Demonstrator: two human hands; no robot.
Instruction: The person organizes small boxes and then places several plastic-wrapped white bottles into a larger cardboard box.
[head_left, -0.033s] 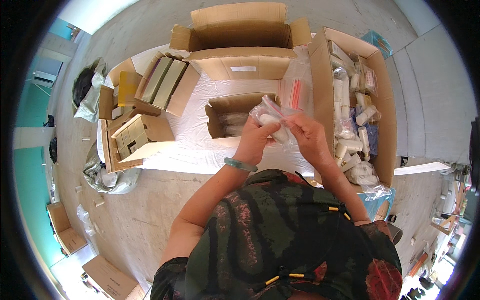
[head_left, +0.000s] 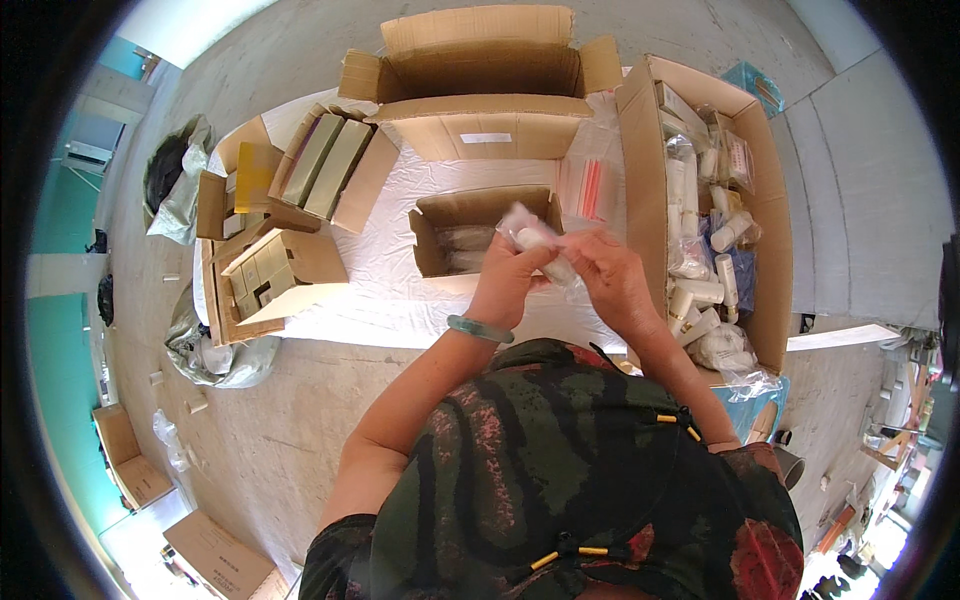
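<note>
A clear plastic zip bag (head_left: 563, 270) with a white object inside is between my two hands, above the front right of a small cardboard box (head_left: 485, 204). My left hand (head_left: 508, 278) grips the bag from the left, its thumb lying across the front. My right hand (head_left: 612, 275) pinches the bag's upper edge, which is blurred. What kind of white object it is, I cannot make out. Bagged pale items (head_left: 468, 240) lie in the small box. Just behind my right hand is a stack of flat clear bags with red edges (head_left: 590, 190).
At right, a long carton (head_left: 647, 190) holds white bottles and bagged pieces. An open carton (head_left: 480, 130) stands at the back. At left are a carton with two long boxes (head_left: 325, 165) and one with small boxes (head_left: 262, 275). White cloth (head_left: 375, 300) covers the table.
My right hand has shifted slightly left along the bag's top. The bag's upper edge, which stood up with its red strip showing, is now folded and blurred.
</note>
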